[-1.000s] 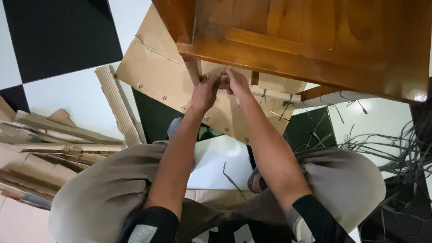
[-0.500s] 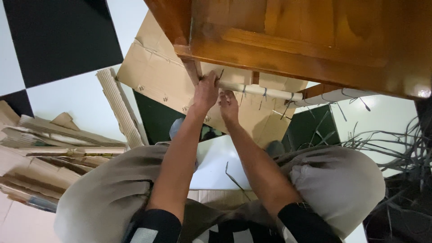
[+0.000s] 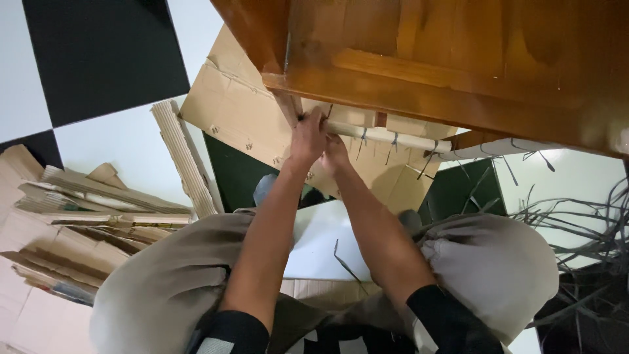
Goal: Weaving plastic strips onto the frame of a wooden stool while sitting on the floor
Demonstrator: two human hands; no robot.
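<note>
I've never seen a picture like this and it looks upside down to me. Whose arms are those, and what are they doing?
The camera sits on a person's head and looks straight down, so you see their own arms and bent knees in grey trousers. There is no machine here, just two bare hands. The left hand and the right hand are close together, gripping one end of a pale stick with small ties around it, right under the edge of a brown wooden piece of furniture. Below lies a flat sheet of cardboard on a black and white tiled floor. More cardboard scraps are piled on the left, and thin dark strips lie on the right.
</note>
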